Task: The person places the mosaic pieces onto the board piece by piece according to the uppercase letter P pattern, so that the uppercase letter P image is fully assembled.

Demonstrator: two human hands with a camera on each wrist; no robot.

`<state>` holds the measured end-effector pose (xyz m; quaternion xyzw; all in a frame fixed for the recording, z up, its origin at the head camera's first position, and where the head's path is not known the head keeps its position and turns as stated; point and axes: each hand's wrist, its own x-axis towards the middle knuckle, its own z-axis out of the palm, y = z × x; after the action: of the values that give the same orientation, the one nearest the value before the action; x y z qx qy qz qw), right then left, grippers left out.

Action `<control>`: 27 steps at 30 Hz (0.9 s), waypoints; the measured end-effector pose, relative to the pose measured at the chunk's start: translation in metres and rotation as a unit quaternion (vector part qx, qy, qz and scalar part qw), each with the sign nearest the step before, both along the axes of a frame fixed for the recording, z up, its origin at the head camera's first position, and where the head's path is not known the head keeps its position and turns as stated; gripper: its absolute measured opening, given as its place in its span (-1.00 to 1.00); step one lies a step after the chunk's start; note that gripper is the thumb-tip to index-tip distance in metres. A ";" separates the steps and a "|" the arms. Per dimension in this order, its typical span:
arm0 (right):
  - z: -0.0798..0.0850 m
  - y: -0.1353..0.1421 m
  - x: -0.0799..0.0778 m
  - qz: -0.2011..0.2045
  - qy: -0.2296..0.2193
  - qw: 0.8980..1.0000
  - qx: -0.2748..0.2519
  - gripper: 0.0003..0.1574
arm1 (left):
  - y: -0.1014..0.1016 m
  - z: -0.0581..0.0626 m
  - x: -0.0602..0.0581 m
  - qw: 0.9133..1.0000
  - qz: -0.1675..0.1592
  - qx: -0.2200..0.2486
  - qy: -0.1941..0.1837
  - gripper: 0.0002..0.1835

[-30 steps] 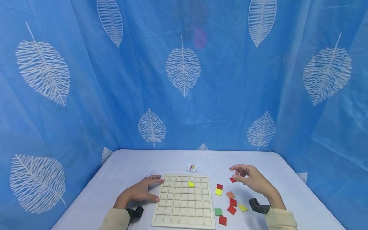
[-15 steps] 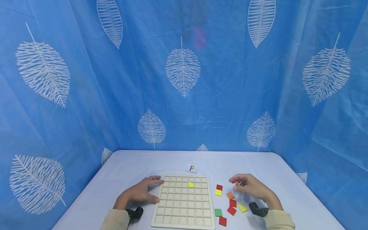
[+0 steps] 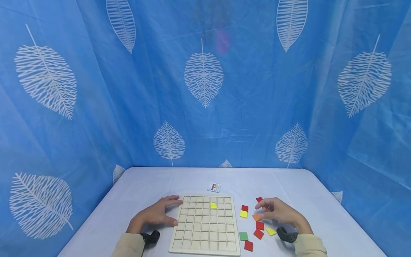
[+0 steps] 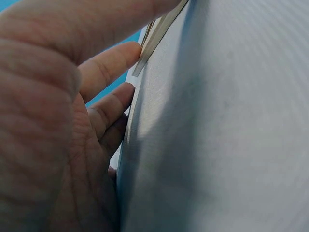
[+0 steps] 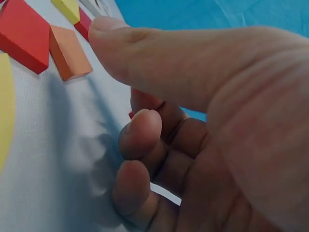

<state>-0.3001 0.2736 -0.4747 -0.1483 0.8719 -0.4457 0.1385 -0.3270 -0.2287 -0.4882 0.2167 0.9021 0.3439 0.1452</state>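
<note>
A pale wooden grid board [image 3: 197, 228] lies on the table with one yellow tile [image 3: 213, 205], rounded at one corner, in a cell near its far edge. My left hand [image 3: 158, 213] rests at the board's left edge, fingers and thumb spread along it. In the left wrist view, a fingertip meets the board's side [image 4: 157, 41]. My right hand [image 3: 282, 211], loosely curled and holding nothing, hovers beside an orange tile [image 3: 257, 217]. The right wrist view has its thumb just off that orange tile [image 5: 69, 52]. A red tile [image 3: 259, 199] lies beyond the fingers.
Right of the board lie a red tile [image 3: 245, 208] touching a yellow one [image 3: 243, 214], a green tile [image 3: 243, 236], several more red tiles [image 3: 248, 246] and a curved yellow piece [image 3: 271, 232]. A small patterned card [image 3: 214, 187] sits behind the board. Blue curtains [image 3: 205, 142] surround the table.
My right hand has moved away from the far red tile, nearer to me, to beside the orange tile. The red tile stays on the table. My left hand has stayed still.
</note>
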 end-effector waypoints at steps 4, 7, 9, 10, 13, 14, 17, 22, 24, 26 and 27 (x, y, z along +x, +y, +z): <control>-0.003 -0.001 -0.001 0.002 -0.005 1.000 0.003 -0.61 | 0.000 0.000 0.001 1.000 0.001 -0.001 0.000 -0.10; -0.004 -0.001 0.000 0.006 -0.009 1.000 0.002 -0.64 | 0.000 0.001 0.002 1.000 0.003 0.000 -0.001 -0.10; -0.003 -0.002 0.001 0.004 -0.016 1.000 0.002 -0.65 | 0.000 0.001 0.002 1.000 0.004 -0.002 -0.003 -0.09; -0.003 -0.002 0.001 0.004 -0.020 1.000 0.001 -0.65 | 0.000 0.002 0.003 1.000 0.004 -0.002 -0.005 -0.09; -0.002 -0.003 0.001 -0.001 -0.029 1.000 0.001 -0.65 | 0.000 0.003 0.003 1.000 0.007 -0.002 -0.008 -0.09; -0.001 -0.003 0.002 -0.002 -0.028 1.000 0.003 -0.65 | 0.000 0.004 0.003 1.000 0.007 -0.001 -0.010 -0.09; -0.001 -0.004 0.002 -0.001 -0.022 1.000 0.011 -0.67 | 0.000 0.004 0.002 1.000 0.006 0.000 -0.011 -0.09; -0.001 -0.004 0.001 0.002 -0.017 1.000 0.019 -0.69 | 0.000 0.003 0.002 1.000 0.009 -0.001 -0.010 -0.09; -0.002 -0.004 0.001 0.002 -0.017 1.000 0.021 -0.69 | 0.001 0.003 0.001 1.000 0.013 -0.002 -0.007 -0.08; -0.002 -0.004 0.000 0.000 -0.019 1.000 0.023 -0.69 | 0.002 0.003 0.001 1.000 0.014 -0.003 -0.006 -0.07; -0.002 -0.004 0.000 0.001 -0.018 1.000 0.024 -0.69 | 0.002 0.002 0.001 1.000 0.013 -0.004 -0.004 -0.07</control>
<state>-0.2996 0.2699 -0.4771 -0.1377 0.8798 -0.4268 0.1579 -0.3259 -0.2267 -0.4862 0.2026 0.9058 0.3427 0.1451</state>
